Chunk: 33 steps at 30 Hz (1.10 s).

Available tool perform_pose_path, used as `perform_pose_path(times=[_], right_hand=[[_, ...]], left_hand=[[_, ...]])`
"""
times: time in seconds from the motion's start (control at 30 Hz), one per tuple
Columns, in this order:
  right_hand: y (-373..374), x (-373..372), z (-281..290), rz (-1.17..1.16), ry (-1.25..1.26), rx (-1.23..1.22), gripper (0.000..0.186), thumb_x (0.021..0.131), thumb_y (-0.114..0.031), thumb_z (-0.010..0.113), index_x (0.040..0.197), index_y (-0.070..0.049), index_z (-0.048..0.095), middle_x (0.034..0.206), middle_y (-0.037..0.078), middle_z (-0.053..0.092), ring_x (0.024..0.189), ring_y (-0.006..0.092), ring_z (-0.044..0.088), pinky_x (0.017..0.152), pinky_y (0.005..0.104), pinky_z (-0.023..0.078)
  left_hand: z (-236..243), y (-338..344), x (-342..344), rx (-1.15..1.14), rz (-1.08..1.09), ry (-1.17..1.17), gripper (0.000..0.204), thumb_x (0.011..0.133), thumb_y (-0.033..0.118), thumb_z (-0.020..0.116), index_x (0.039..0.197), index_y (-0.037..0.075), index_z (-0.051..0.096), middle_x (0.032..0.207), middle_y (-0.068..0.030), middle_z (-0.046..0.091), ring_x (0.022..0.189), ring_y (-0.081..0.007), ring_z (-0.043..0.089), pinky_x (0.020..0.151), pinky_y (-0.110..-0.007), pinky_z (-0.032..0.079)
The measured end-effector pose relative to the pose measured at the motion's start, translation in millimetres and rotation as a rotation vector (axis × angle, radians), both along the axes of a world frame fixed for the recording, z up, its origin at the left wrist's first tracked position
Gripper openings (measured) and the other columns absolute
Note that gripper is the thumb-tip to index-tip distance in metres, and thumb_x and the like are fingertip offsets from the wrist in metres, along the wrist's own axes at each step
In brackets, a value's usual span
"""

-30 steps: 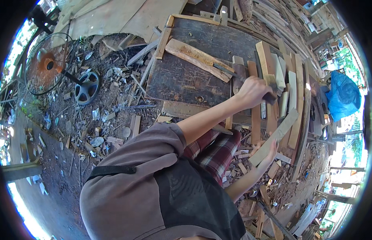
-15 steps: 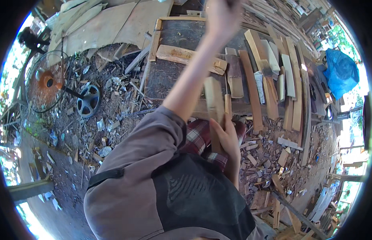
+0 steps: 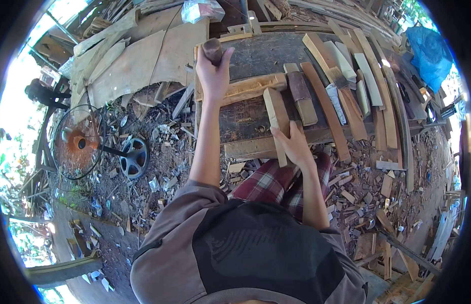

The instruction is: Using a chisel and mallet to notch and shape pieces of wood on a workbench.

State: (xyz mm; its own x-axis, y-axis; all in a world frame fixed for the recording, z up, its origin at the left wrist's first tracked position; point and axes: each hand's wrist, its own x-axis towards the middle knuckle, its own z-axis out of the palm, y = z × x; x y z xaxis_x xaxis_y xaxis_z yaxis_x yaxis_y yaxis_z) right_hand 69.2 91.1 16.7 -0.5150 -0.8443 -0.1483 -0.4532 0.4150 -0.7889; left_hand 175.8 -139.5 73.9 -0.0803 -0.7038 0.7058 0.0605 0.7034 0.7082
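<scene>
Over the far left part of the dark workbench [image 3: 255, 48], my left hand [image 3: 213, 78] is closed round a brown, round-ended wooden piece [image 3: 212, 49]; the rest of that piece is hidden by the hand. My right hand [image 3: 296, 146] grips a pale squared wood block [image 3: 277, 109] from its right side. The block slants across the bench's near edge, its lower end over my knees. Just beyond its upper end lies a thick, rough-hewn wood piece [image 3: 253, 87]. To its right rests a wood block with a dark wrapped middle [image 3: 299, 93].
Several long wood strips [image 3: 324, 109] lie along the bench's right side, with a blue plastic bag [image 3: 430, 58] past them. At the left stand an orange fan [image 3: 79, 143] and its round black base [image 3: 134, 158]. Offcuts and scraps [image 3: 354, 195] litter the ground.
My left hand has come down and left from the top of the view, where it was blurred. The right hand still holds the block, now tilted more to the right. The whole view has shifted.
</scene>
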Motion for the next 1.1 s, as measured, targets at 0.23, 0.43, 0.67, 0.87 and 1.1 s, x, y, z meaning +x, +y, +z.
perform_pose_path(times=[0.23, 0.43, 0.67, 0.87, 1.1], right_hand=[[-52, -25, 18, 0.035, 0.006, 0.043, 0.095, 0.082, -0.055, 0.060, 0.137, 0.016, 0.030, 0.125, 0.036, 0.052, 0.121, 0.0415, 0.051, 0.102, 0.0390, 0.040], [-39, -17, 30, 0.085, 0.105, -0.018, 0.089, 0.081, -0.055, 0.061, 0.132, 0.015, 0.037, 0.120, 0.035, 0.055, 0.117, 0.0396, 0.055, 0.098, 0.0398, 0.043], [49, 35, 42, 0.034, 0.020, -0.069, 0.070, 0.084, -0.044, 0.066, 0.126, 0.008, 0.043, 0.098, 0.036, 0.062, 0.097, 0.0454, 0.063, 0.081, 0.0425, 0.049], [70, 61, 32, 0.235, -0.086, 0.047, 0.074, 0.082, -0.044, 0.069, 0.129, 0.006, 0.041, 0.091, 0.036, 0.062, 0.093, 0.0490, 0.061, 0.081, 0.0458, 0.049], [73, 54, 16, 0.195, -0.056, 0.058, 0.074, 0.081, -0.045, 0.068, 0.129, 0.005, 0.041, 0.088, 0.035, 0.062, 0.088, 0.0480, 0.062, 0.077, 0.0479, 0.049]], left_hand=[[1, 65, 23, 0.130, 0.034, 0.134, 0.022, 0.086, 0.014, 0.072, 0.089, 0.005, 0.052, 0.079, 0.0023, 0.051, 0.070, -0.0064, 0.046, 0.065, -0.022, 0.041], [-10, 110, 44, 0.225, -0.142, 0.210, 0.021, 0.086, 0.006, 0.067, 0.102, 0.004, 0.052, 0.088, -0.0004, 0.052, 0.076, -0.0101, 0.054, 0.068, -0.024, 0.045], [-8, 109, 84, 0.220, -0.474, 0.418, 0.049, 0.085, 0.031, 0.072, 0.115, 0.005, 0.045, 0.092, -0.0049, 0.050, 0.078, -0.0192, 0.056, 0.075, -0.036, 0.044], [7, 78, 95, 0.020, -0.412, 0.485, 0.042, 0.087, 0.032, 0.069, 0.116, 0.011, 0.045, 0.093, -0.0052, 0.050, 0.077, -0.0202, 0.052, 0.076, -0.041, 0.043], [4, 6, 32, -0.142, -0.189, 0.426, 0.032, 0.091, 0.010, 0.062, 0.116, 0.006, 0.042, 0.093, -0.0071, 0.056, 0.074, -0.0177, 0.062, 0.068, -0.030, 0.051]])
